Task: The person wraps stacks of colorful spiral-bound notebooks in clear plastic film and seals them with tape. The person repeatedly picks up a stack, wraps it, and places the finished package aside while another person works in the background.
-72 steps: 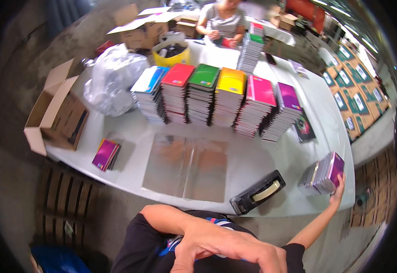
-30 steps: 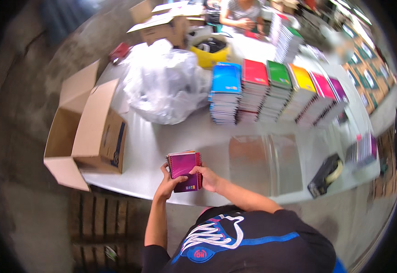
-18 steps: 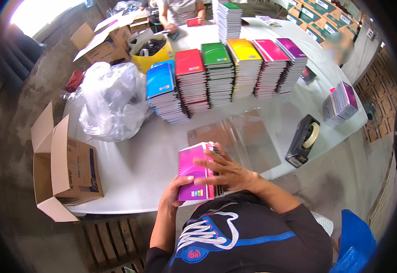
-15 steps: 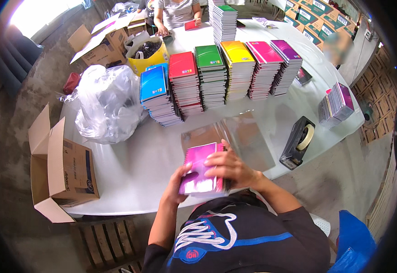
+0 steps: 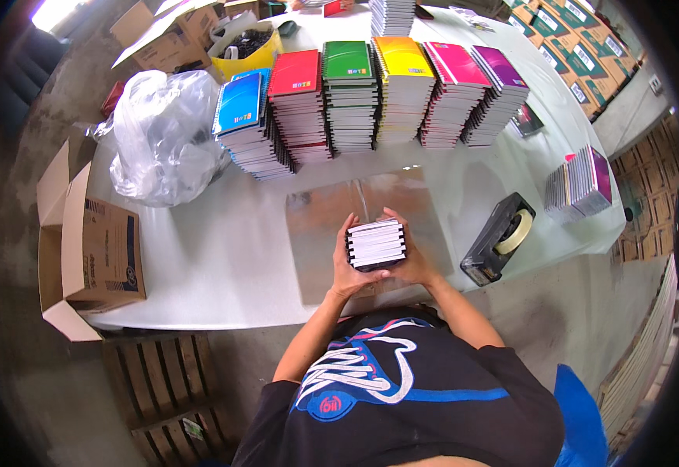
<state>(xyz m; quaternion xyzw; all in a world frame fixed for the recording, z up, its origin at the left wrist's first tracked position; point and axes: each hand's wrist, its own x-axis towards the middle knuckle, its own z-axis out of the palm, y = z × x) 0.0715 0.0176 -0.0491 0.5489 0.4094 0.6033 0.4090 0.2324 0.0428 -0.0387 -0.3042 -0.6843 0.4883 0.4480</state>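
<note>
Between both palms I hold a small stack of spiral notebooks (image 5: 377,243), its white page edges turned up toward me. My left hand (image 5: 347,271) closes around the left side and my right hand (image 5: 412,259) around the right; the thumbs meet along the near side. Beneath the stack, a clear plastic sheet (image 5: 313,247) with a crease lies flat on the white table. To the right of my hands stands a black tape dispenser (image 5: 489,245) with a roll of tape. The covers of the held notebooks are mostly hidden.
Notebook piles stand in a row behind the sheet, from blue (image 5: 240,103) to purple (image 5: 500,68). Clear plastic bags (image 5: 170,144) and an open cardboard box (image 5: 106,253) are at left. A bundled notebook stack (image 5: 580,187) sits near the right edge. Another person's hand shows far back.
The notebook stack has been turned from showing its purple-pink cover to showing its page edges. My right hand has moved from atop the cover to the stack's right side. The view has tilted down.
</note>
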